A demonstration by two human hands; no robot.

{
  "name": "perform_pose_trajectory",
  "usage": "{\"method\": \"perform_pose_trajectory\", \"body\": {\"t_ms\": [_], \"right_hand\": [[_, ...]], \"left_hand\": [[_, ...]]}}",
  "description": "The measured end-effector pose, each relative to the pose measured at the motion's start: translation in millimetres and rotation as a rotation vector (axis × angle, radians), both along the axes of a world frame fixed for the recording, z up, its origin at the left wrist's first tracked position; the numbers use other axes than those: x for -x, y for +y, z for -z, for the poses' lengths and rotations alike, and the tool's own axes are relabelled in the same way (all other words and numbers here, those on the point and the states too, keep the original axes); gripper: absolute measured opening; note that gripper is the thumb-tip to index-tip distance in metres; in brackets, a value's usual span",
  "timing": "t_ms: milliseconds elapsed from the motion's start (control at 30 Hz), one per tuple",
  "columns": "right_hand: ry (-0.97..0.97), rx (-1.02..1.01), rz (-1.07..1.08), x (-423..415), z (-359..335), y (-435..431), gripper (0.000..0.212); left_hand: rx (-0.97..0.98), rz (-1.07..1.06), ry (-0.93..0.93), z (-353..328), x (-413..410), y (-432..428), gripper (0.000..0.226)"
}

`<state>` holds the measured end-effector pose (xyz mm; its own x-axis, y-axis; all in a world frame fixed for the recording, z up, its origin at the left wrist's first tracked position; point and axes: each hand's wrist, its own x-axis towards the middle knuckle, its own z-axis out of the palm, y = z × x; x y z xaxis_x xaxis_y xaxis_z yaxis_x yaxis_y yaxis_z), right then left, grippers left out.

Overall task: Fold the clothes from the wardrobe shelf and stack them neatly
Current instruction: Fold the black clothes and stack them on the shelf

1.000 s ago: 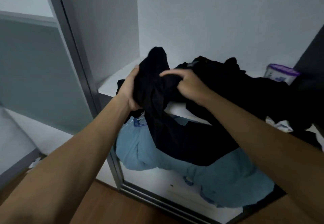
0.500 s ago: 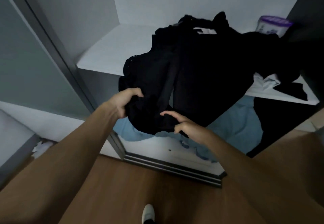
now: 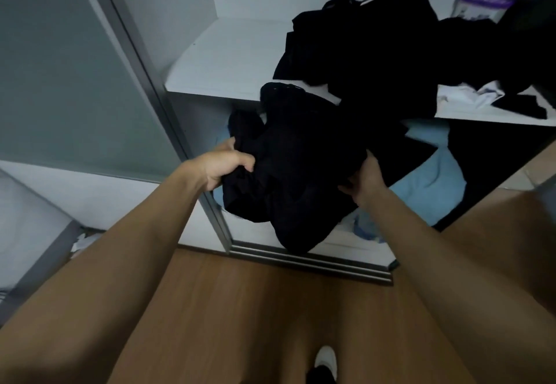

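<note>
A bunched black garment (image 3: 298, 167) hangs in front of the white wardrobe shelf (image 3: 228, 61), below its front edge. My left hand (image 3: 224, 165) grips its left side with curled fingers. My right hand (image 3: 365, 180) holds its right edge, fingers tucked into the cloth. A heap of more black clothes (image 3: 391, 49) lies on the shelf to the right, with a white piece (image 3: 469, 97) poking out near the front edge.
Light blue fabric (image 3: 430, 179) fills the compartment under the shelf. A purple-lidded container (image 3: 478, 7) stands at the shelf's back right. The grey sliding door (image 3: 75, 76) and its frame are at left, the floor rail (image 3: 310, 258) and wooden floor (image 3: 255, 308) below.
Both hands have pulled the black garment off the shelf, down and toward me. It now hangs free of the heap, and my view has tilted further down.
</note>
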<state>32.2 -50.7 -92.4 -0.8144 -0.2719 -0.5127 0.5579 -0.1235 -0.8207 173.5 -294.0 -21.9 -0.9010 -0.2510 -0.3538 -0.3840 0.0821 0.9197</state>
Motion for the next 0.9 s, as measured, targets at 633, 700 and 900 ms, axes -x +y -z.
{"method": "perform_pose_trajectory", "body": {"t_ms": [633,700,900], "right_hand": [[0.357,0.233,-0.095,-117,-86,-62,0.026],[0.356,0.246,-0.119,-123,-88,-52,0.032],[0.332,0.159,-0.064,-129,-90,-21,0.046]], "left_hand": [[-0.708,0.155,-0.073,72,-136,-85,0.080],[-0.783,0.004,0.000,68,-131,-88,0.077],[-0.852,-0.022,0.088,49,-110,-83,0.078]]}}
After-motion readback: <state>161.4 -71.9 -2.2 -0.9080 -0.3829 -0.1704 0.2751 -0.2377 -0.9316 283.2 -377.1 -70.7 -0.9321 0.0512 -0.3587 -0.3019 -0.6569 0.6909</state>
